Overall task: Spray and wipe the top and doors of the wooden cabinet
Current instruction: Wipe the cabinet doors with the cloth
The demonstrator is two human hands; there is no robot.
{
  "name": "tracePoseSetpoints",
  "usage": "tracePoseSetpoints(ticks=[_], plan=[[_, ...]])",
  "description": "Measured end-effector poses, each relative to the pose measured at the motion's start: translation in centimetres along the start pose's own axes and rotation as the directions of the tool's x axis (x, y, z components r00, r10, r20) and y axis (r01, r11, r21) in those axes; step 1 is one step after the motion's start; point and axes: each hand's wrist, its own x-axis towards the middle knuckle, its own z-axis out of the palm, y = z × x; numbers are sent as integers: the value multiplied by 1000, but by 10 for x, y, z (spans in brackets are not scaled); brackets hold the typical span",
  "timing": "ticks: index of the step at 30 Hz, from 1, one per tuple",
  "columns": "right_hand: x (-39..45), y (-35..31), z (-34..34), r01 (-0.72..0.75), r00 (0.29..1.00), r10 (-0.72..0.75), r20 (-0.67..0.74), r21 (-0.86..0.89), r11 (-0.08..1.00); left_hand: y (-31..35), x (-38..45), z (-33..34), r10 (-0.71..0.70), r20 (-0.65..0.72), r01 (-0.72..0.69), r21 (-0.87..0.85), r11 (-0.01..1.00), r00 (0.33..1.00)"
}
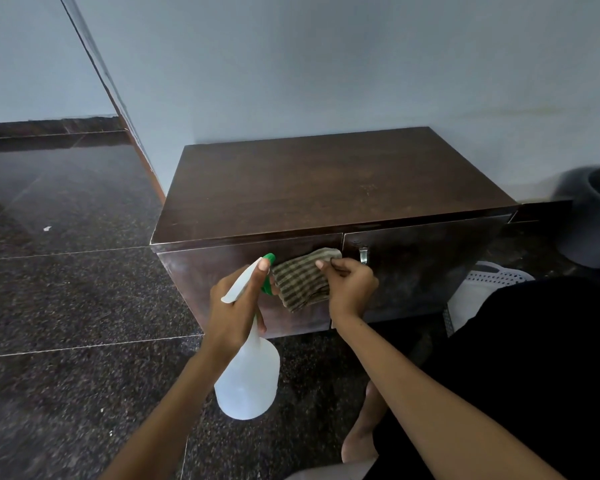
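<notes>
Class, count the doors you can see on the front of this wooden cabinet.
2. The left door sits behind the striped cloth; the right door carries the metal handle. No others show.

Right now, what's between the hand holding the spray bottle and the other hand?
In the head view, a striped cloth lies between the left hand and the right hand, which grips it against the cabinet door.

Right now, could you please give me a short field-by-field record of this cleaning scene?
left hand: grips white spray bottle by its neck
right hand: holds striped cloth against left cabinet door
cabinet top: dark wood, nothing on it
right cabinet door: closed, metal handle
floor: dark speckled tiles
right of cabinet: grey bin, white perforated basket
</notes>
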Motion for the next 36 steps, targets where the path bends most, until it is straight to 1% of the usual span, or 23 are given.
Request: tracePoseSetpoints(ticks=[2, 4, 9, 11, 14, 17, 19, 23, 29, 32, 36], plan=[[2, 1, 0, 31, 1000, -31, -2, -19, 999, -1, 1, -1, 9, 4, -9, 7, 1000, 1000], [2, 3, 0, 80, 997, -80, 11, -74, 994, -3, 3, -1, 9, 1, -9, 9, 1000, 1000], [1, 14, -2, 179, 984, -175, 39, -180, 967, -7, 4, 0, -22, 9, 22, 6, 1000, 1000], [1, 26, 0, 184, 982, -172, 76, -207, 961, -6, 4, 1, -13, 4, 13, 5, 1000, 1000], [1, 43, 9, 124, 990, -102, 97, -260, 958, -3, 1, 0, 11, -2, -11, -3, 1000, 1000], [4, 47, 15, 86, 995, -74, 60, -218, 972, -2, -2, -6, 5, -29, -4, 6, 1000, 1000], [4, 45, 14, 99, 994, -90, 54, -197, 975, -5, -2, -12, -7, -38, 7, 5, 1000, 999], [3, 39, 7, 133, 991, -127, 46, -153, 979, -9, 3, -17, 14, -45, -13, 28, 1000, 999], [4, 24, 3, 247, 969, -246, 26, -91, 965, -5, 8, -11, 6, -40, -7, -10, 1000, 999], [2, 26, 7, 312, 950, -309, 44, -130, 941, -2, 8, -6, 24, -28, -24, -13, 1000, 999], [-1, 36, 12, 423, 906, -419, 66, -203, 883, 0, 7, 0, 11, -17, -12, -24, 1000, 1000]])
